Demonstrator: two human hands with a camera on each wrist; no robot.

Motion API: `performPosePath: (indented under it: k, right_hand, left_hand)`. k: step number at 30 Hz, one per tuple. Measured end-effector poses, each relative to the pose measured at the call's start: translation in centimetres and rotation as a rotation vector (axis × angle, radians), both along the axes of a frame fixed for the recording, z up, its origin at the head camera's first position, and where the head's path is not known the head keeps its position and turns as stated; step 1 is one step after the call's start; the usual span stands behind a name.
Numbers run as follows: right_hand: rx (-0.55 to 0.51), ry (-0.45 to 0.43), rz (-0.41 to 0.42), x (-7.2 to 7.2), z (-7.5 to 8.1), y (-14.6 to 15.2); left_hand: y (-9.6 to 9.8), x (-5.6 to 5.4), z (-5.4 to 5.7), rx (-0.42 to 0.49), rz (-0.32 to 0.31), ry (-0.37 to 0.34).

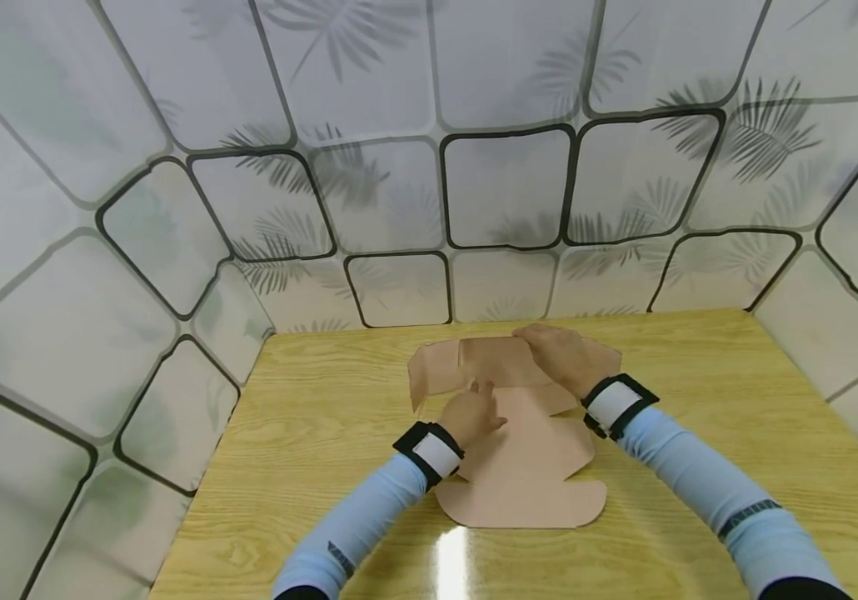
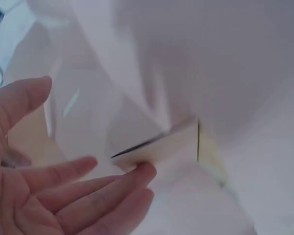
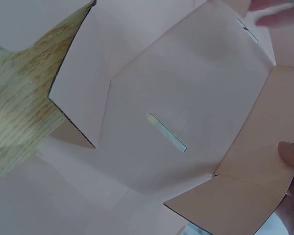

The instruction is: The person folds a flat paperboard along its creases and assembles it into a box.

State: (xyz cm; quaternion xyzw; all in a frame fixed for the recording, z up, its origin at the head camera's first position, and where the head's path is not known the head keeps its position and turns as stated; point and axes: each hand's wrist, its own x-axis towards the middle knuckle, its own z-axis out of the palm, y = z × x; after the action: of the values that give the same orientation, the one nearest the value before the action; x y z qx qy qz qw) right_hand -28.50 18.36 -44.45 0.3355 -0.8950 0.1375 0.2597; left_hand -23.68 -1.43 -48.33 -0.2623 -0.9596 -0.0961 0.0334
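Right now I have a partly folded cardboard sheet on the wood-grain counter, its far panel raised. With the right hand I pinch that panel, thumb on its inner face. The left hand reaches over the sheet, fingers loosely extended, one fingertip at a small flap.

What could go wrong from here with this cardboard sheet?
The right hand grips the raised far panel at its edge; pulling unevenly might bend it in the wrong place. The left hand appears to touch a small flap, which could slip or fold the wrong way. The cardboard sheet has a narrow slot, where it might tear if forced.
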Motion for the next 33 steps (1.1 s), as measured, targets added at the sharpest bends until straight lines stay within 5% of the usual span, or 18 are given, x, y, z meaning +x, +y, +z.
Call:
performPosePath:
  k: [6, 10, 17, 21, 25, 29, 31, 33]
  right_hand:
    - [-0.004, 0.012, 0.010, 0.0, 0.0, -0.3]
    - [-0.023, 0.010, 0.014, 0.1, -0.1, -0.4]
    - [-0.006, 0.033, 0.000, -0.1, -0.1, -0.1]
    - [0.003, 0.030, 0.003, -0.4, 0.0, -0.1]
    - [0.010, 0.003, -0.004, -0.3, -0.2, 0.2]
    - [0.014, 0.012, -0.019, -0.2, -0.5, 0.4]
    - [0.004, 0.027, -0.016, -0.2, -0.6, 0.4]
    - [-0.005, 0.045, -0.013, -0.2, -0.7, 0.3]
  left_hand:
    - [1.5, 0.4, -0.3, -0.232, -0.019, -0.171]
    - [1.5, 0.5, 1.0, -0.322, -0.004, -0.169]
    - [0.7, 0.0, -0.6, -0.428, -0.041, -0.261]
    - [-0.2, -0.7, 0.4, -0.414, -0.064, -0.241]
    - [-1.9, -0.9, 2.7, -0.307, -0.089, -0.218]
    - [-4.4, -1.6, 5.8, -0.036, -0.145, -0.109]
    - [-5.8, -2.1, 7.0, 0.142, -0.106, -0.019]
    - [-7.1, -3.0, 7.3, 0.336, 0.009, 0.082]
